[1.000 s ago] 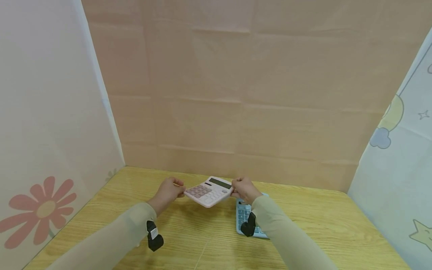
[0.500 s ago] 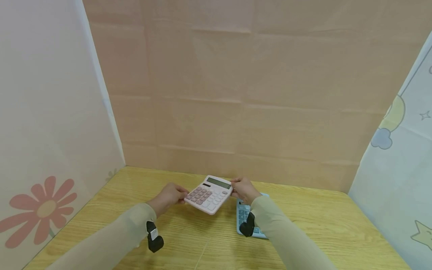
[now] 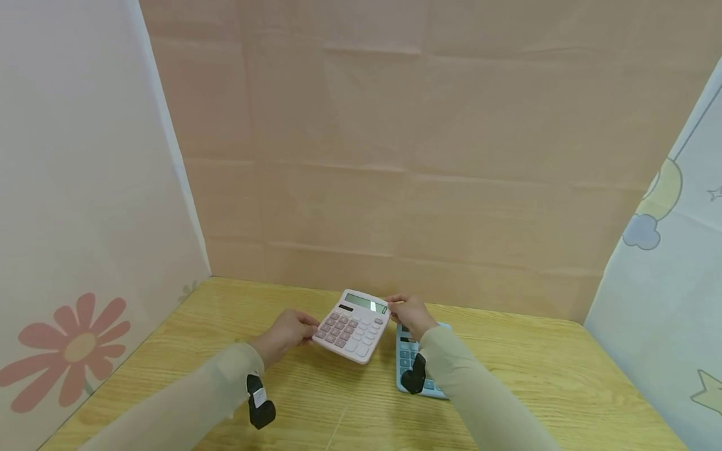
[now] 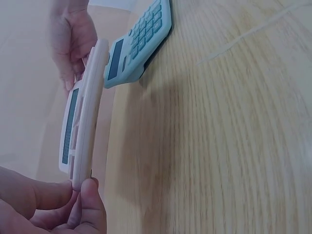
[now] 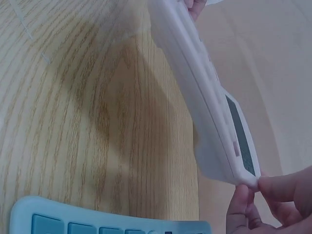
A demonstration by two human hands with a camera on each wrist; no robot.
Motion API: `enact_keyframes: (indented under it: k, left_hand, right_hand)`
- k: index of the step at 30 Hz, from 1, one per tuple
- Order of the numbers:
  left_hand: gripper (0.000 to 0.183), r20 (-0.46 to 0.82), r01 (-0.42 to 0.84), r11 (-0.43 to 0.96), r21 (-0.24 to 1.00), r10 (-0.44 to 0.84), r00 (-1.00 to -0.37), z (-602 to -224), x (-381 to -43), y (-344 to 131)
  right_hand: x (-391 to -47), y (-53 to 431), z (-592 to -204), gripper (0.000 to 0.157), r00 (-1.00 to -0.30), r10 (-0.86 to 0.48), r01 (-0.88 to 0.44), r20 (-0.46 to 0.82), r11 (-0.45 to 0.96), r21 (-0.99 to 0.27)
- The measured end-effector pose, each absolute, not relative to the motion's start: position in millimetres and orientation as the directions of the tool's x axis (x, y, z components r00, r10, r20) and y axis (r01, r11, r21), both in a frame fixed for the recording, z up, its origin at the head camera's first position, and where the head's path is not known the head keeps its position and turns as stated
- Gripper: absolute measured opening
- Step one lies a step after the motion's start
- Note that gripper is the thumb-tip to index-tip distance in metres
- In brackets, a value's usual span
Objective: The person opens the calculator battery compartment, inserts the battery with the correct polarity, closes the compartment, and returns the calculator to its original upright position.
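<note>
A pale pink calculator [image 3: 354, 326] with a dark display is held up off the table between both hands, its keys facing the head camera. My left hand [image 3: 286, 334] pinches its lower left corner between thumb and fingers, as the left wrist view also shows for the hand [image 4: 53, 207]. At its upper right corner my right hand [image 3: 413, 315] pinches the edge near the display; in the right wrist view the thumb and fingers of that hand [image 5: 273, 202] grip the corner. A light blue calculator [image 3: 405, 360] lies on the table, partly hidden under my right forearm.
The wood-grain table [image 3: 507, 363] spreads beneath both hands. A tan sheet [image 3: 395, 156] stands behind it. Printed panels rise on both sides, the left panel [image 3: 84, 188] with a red flower, the right panel [image 3: 665, 300] with a moon and stars.
The pink calculator has tilted so its keys and display face the camera more fully, and its lower end has swung downward. My left hand has shifted slightly right and down. The blue calculator stays put.
</note>
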State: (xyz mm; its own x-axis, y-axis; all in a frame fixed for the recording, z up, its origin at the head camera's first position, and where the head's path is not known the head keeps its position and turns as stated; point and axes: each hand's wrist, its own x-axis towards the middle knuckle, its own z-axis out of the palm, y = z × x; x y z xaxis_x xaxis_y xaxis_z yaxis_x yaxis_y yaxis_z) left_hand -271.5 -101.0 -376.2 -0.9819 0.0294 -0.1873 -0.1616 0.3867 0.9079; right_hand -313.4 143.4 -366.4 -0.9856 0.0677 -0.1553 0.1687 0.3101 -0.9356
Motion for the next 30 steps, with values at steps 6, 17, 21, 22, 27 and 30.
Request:
enact_keyframes:
  k: [6,17,21,22,27,30]
  left_hand:
    - [0.02,-0.195,-0.169,0.382,0.909,0.03,-0.98,-378.1,-269.1,-97.9]
    - [0.018,-0.218,-0.193,0.392,0.9,0.02,-0.976,-380.9,-266.2,-95.3]
    - [0.018,-0.211,-0.187,0.389,0.902,0.021,-0.977,-383.6,-265.7,-95.4]
    - [0.018,-0.211,-0.188,0.386,0.903,0.019,-0.977,-384.3,-265.7,-95.0]
    - [0.018,-0.221,-0.202,0.376,0.905,0.008,-0.975,-386.4,-264.8,-93.6]
    - [0.017,-0.223,-0.204,0.369,0.907,0.011,-0.975,-387.6,-264.3,-94.1]
  right_hand:
    - [-314.3,139.7,-363.1,0.023,-0.985,0.066,0.171,-0.158,0.294,-0.94]
    - [-316.1,136.8,-363.5,0.032,-0.982,0.065,0.189,-0.177,0.292,-0.938]
    - [-316.9,135.9,-365.0,0.033,-0.983,0.063,0.183,-0.172,0.283,-0.942]
    - [-316.9,135.9,-365.1,0.033,-0.984,0.065,0.18,-0.169,0.287,-0.941]
    - [-316.0,135.3,-364.7,0.034,-0.984,0.071,0.179,-0.165,0.303,-0.936]
    - [-315.5,134.3,-364.3,0.035,-0.983,0.07,0.182,-0.168,0.291,-0.939]
